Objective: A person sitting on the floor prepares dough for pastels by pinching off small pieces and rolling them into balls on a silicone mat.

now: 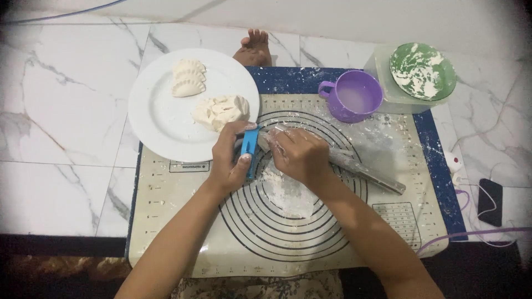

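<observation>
On marble floor (61, 111): floured baking mat (388, 221), white plate (160, 119), purple cup (354, 97).

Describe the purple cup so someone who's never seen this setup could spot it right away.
Start at the baking mat with dark rings spread on the marble floor. At its far right edge, beside a clear container topped by a green floury lid, stands the purple cup. It is the only purple thing there, with a side handle and a pale inside.

Most of the blue mould (250, 149) is covered by the left hand (230, 160); what lies inside cannot be told. The rolling pin (368, 171) is hidden at its ten o'clock end by the right hand (299, 155). The dark phone (490, 202), at three o'clock, is blurred.
</observation>
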